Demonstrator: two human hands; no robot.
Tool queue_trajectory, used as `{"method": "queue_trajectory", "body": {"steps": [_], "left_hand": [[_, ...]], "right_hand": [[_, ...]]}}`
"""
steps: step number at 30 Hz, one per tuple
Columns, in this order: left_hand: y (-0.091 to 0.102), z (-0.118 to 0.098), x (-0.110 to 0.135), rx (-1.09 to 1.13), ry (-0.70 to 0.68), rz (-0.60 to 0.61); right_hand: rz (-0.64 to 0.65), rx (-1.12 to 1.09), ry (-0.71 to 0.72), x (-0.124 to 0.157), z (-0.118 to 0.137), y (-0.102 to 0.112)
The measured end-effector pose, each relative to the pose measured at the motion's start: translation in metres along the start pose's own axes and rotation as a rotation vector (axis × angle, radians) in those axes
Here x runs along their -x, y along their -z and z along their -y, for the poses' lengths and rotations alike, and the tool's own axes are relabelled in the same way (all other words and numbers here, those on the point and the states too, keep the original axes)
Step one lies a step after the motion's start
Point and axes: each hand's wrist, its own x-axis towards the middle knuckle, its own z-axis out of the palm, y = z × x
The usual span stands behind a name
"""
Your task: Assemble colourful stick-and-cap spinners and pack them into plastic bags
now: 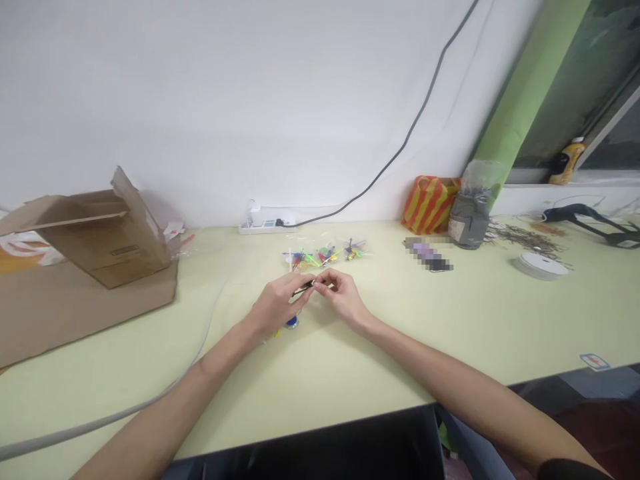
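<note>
Between my two hands is a small black part [302, 289], thin and stick-like, too small to name further. My left hand [278, 300] is closed around it from the left, fingertips pressed together. From the right, my right hand [343, 295] pinches at its end, the fingertips of both hands nearly meeting. Partly hidden under my left hand, a round blue piece [292, 322] lies on the table with a bit of yellow beside it. Just beyond my hands, several small colourful plastic parts [325, 255] lie in clear bags.
An open cardboard box [107, 247] stands at left, near a grey cable [150, 400]. Against the wall sits a power strip [265, 227]. To the right are a striped bag [427, 203], a grey container [469, 220], a phone-like object [428, 255] and a white spool [543, 265].
</note>
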Motion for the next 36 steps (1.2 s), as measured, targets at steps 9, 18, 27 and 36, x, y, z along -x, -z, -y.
{"method": "queue_trajectory", "body": {"steps": [9,18,27,36], "left_hand": [[0.006,0.003,-0.004,-0.394,-0.219,-0.166],[0.017,-0.001,-0.009,-0.472,-0.293,-0.219],[0.006,0.009,-0.005,-0.395,-0.174,-0.151],[0.001,0.003,-0.004,-0.247,-0.087,-0.113]], "right_hand": [[-0.120,0.115,0.002,0.000,-0.009,0.002],[-0.041,0.156,0.017,0.002,-0.009,0.000],[-0.055,0.164,0.055,0.005,-0.003,-0.003],[-0.045,0.300,0.217,0.009,0.012,-0.003]]}}
